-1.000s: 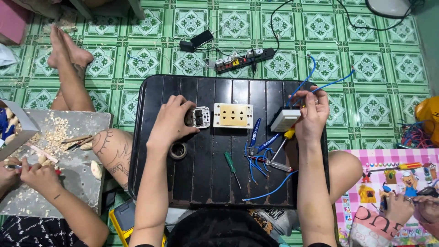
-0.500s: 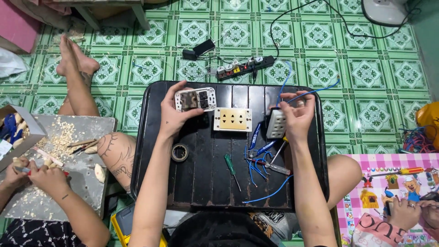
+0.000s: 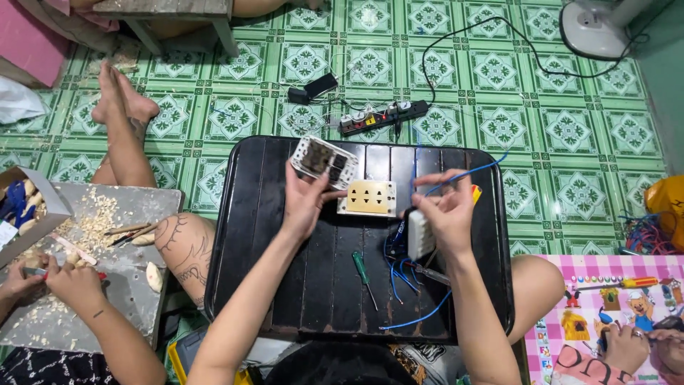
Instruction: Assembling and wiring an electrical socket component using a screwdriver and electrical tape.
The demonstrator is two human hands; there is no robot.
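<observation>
A white socket frame (image 3: 320, 160) with dark modules is pinched in the fingers of the left hand (image 3: 305, 202) and is held raised over the far edge of the black desk (image 3: 285, 285). A small white switch module (image 3: 419, 234), with blue wires (image 3: 399, 274) trailing from it, is gripped by the right hand (image 3: 450, 214), whose fingers are closed around it while a blue wire end is pinched above. A cream outlet plate (image 3: 370, 197) lies flat between the two hands, and a green screwdriver (image 3: 365, 274) rests nearer the body. By the look of it, the wiring is only partly done: the module is wired but not yet seated in the frame, and the frame and plate are unassembled. Compared with half a second earlier, the frame has been lifted farther from the body and tilted, and the module has been drawn lower and nearer.
</observation>
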